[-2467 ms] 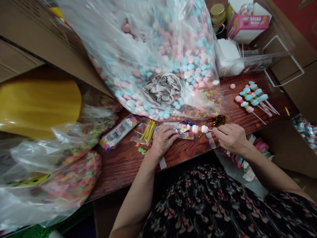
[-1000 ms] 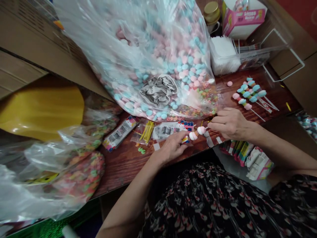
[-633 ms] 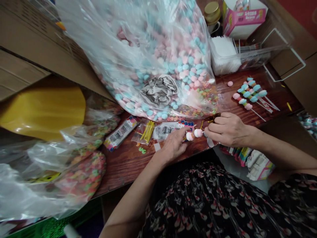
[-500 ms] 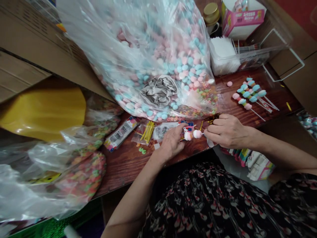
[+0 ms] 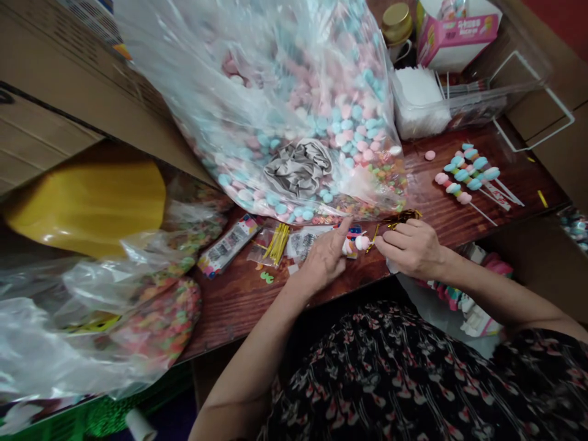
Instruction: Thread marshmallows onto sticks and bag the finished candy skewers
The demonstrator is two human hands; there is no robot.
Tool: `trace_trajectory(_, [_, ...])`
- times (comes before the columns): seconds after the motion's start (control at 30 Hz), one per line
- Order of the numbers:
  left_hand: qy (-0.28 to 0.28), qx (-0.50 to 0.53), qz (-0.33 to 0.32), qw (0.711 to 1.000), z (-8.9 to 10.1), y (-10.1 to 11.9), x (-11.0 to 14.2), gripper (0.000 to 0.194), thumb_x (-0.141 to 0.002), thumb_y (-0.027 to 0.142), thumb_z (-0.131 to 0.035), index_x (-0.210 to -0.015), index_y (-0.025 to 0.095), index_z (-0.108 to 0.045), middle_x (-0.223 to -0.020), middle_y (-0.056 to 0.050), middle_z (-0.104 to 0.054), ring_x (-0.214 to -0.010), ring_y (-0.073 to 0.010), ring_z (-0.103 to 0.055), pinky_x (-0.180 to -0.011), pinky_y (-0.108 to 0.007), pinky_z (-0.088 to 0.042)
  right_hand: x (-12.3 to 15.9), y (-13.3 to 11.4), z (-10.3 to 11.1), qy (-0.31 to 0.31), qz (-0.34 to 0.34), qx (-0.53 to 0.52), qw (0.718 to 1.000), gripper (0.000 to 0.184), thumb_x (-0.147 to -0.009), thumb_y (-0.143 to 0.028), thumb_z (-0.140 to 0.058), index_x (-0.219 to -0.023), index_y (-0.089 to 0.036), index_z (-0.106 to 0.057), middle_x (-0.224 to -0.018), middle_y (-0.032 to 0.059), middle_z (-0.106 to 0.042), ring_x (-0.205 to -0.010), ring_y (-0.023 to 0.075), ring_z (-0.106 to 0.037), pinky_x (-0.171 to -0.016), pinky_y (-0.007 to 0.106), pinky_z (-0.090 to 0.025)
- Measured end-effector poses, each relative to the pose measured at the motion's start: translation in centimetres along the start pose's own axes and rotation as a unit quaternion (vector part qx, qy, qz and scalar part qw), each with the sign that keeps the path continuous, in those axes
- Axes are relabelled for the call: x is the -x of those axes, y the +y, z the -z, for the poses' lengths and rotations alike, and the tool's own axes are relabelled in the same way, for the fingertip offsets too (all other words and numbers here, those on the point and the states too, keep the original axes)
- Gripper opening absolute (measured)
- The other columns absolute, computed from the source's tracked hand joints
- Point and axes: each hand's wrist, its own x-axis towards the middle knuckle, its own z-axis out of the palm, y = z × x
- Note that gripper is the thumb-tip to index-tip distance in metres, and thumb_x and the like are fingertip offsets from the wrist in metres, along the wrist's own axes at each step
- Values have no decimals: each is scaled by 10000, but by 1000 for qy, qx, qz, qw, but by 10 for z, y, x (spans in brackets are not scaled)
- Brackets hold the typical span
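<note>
Left hand [image 5: 324,257] closed around a candy stick [image 5: 356,244], fingers curled over a clear printed wrapper [image 5: 352,234], with pale pink and white candies showing toward three o'clock. Hard to tell how much of the stick the wrapper covers. Right hand [image 5: 411,248] curled into a pinch just beside the stick's tip, apparently on a gold twist tie [image 5: 399,215], its shiny strands fanning out above the knuckles. Exact grip hidden behind the fingers. Candy stick at the center of the scene, between both hands and above a wooden table [image 5: 220,318].

At two o'clock from the hands, a neat group of pink-and-blue candy sticks [image 5: 463,177] lying side by side, and near them a lone pink candy [image 5: 429,155]. Judging by that group, a fair number already finished, the one in hand apparently not yet tied. Plenty seemingly left, too: at twelve o'clock, a huge clear bag of pastel candies [image 5: 321,122], heaped and bulging, with a gray ruffled knot [image 5: 298,166] at its front. At nine o'clock, a small clear packet of yellow twist ties [image 5: 275,242] close to the left hand, and beyond it a printed wrapper stack [image 5: 228,237]. At one o'clock, a white paper stack [image 5: 420,101] and a gold-lidded jar [image 5: 397,21].
</note>
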Motion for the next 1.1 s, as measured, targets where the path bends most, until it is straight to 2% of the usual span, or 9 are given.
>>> trace_trajectory(0.1, [-5,15,-17,1000,-3,5,-3,903,-809,54,-446,-1574,198,12,-1041,-101,-638,-910,-222,-602,-783,-344,-480,1,-5,-9,-4,-30,-6,1000,228,-936,-168,-453,-885,-184,-675,-671,19,-611,-648,153,-440,-626,335,-254])
trace_trajectory(0.2, [-2,11,-7,1000,7,7,-6,883,-869,211,-544,-1568,174,-7,-1145,-143,-619,-1006,-261,-581,-854,-391,-468,4,1,-12,-21,-68,-26,997,231,-907,-143,-462,-848,-180,-683,-687,21,-631,-656,152,-460,-630,321,-273])
trace_trajectory(0.3, [3,-53,40,998,25,0,-3,1056,-742,498,-727,-1550,154,-140,-1328,-205,-523,-1156,-360,-501,-971,-506,-402,11,11,-14,-18,-81,-28,996,212,-878,-147,-495,-862,-187,-702,-725,24,-676,-669,156,-483,-630,314,-288])
trace_trajectory(0.37, [-5,-96,74,993,32,-8,2,1048,-659,557,-777,-1500,160,-294,-1365,-207,-495,-1193,-398,-463,-1004,-554,-357,17,15,-18,-1,-82,-33,996,207,-867,-150,-512,-897,-192,-713,-765,24,-707,-678,158,-495,-634,313,-300])
trace_trajectory(0.5, [-1,-101,56,993,25,-22,13,449,-742,344,-712,-1155,197,-614,-1233,-148,-589,-1155,-346,-500,-978,-520,-375,25,13,-29,59,-84,-55,993,239,-884,-158,-497,-959,-209,-718,-820,30,-735,-677,155,-500,-636,315,-318])
trace_trajectory(0.6, [22,-57,55,997,14,-24,17,177,-748,162,-605,-922,189,-625,-980,-95,-655,-950,-248,-579,-841,-396,-432,26,11,-30,101,-68,-53,991,236,-919,-188,-483,-965,-232,-710,-817,21,-736,-663,145,-491,-637,318,-312])
trace_trajectory(0.7, [-1,-57,109,992,12,-19,17,124,-719,112,-561,-813,188,-587,-749,-40,-619,-714,-186,-559,-654,-307,-385,23,13,-24,102,-15,-33,994,205,-944,-225,-494,-946,-240,-699,-808,3,-729,-657,133,-484,-631,321,-295])
trace_trajectory(0.8, [-25,-88,146,985,13,-11,16,93,-714,123,-556,-774,195,-566,-693,-26,-596,-639,-175,-533,-588,-300,-322,19,13,-17,94,20,-11,995,187,-938,-209,-507,-934,-227,-693,-793,-1,-716,-651,130,-471,-624,320,-289])
trace_trajectory(1.1, [-30,-149,68,986,6,-11,20,173,-707,79,-523,-833,191,-562,-772,-66,-616,-731,-215,-560,-667,-330,-367,12,0,-17,61,-89,-60,992,205,-932,-174,-474,-849,-156,-661,-670,19,-634,-623,129,-515,-605,310,-294])
